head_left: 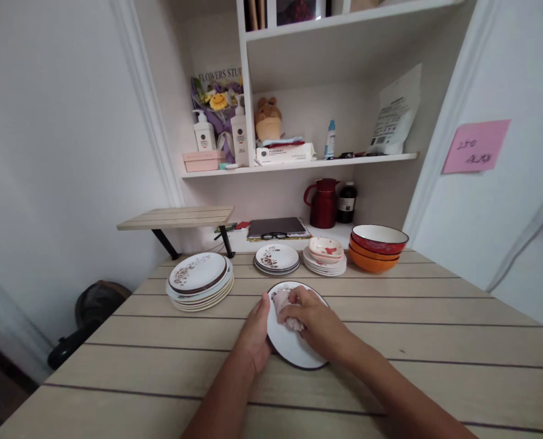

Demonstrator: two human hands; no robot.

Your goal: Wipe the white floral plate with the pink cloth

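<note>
A white plate with a dark rim (289, 347) is tilted up off the wooden table (436, 329) in front of me. My left hand (255, 338) grips its left edge, thumb on the face. My right hand (314, 323) is closed on a crumpled pinkish cloth (283, 302) pressed against the plate's face.
Behind stand a stack of large patterned plates (200, 280), a smaller plate stack (277, 258), small red-patterned dishes (325, 253) and red and orange bowls (378, 247). A red jug (322, 204), dark bottle and tablet sit by the wall under shelves.
</note>
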